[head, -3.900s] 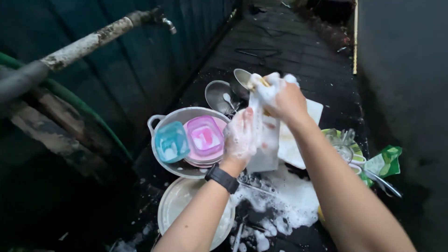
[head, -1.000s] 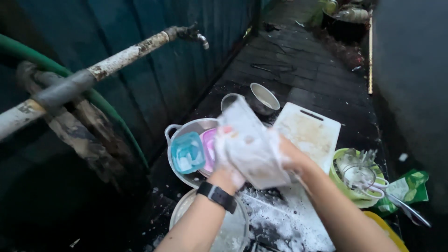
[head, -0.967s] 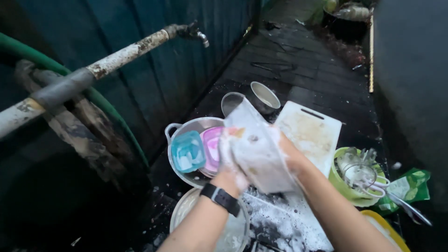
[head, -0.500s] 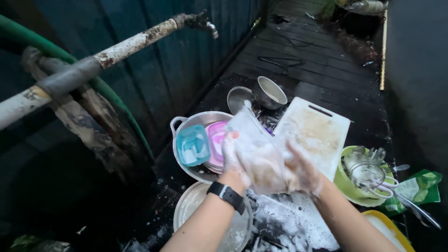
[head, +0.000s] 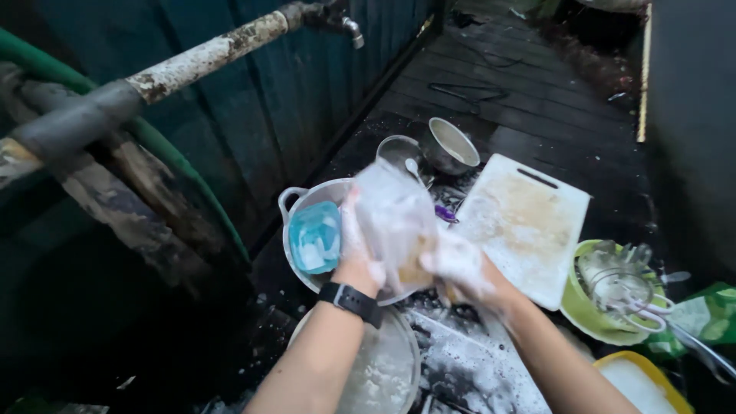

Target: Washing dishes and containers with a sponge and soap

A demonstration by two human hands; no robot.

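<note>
A soapy clear plastic container (head: 395, 222) is gripped by the left hand (head: 356, 249), fingers curled on its nine-o'clock side. The foamy right hand (head: 460, 268) is pressed against its four-o'clock side, above the metal basin (head: 295, 211).

Outdoor washing-up spot: tap (head: 349, 21), soapy dishes.

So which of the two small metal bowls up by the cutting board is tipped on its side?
The right-hand metal bowl, nearest the white cutting board, is tipped, its opening facing sideways. The left one sits upright with a spoon inside.
</note>
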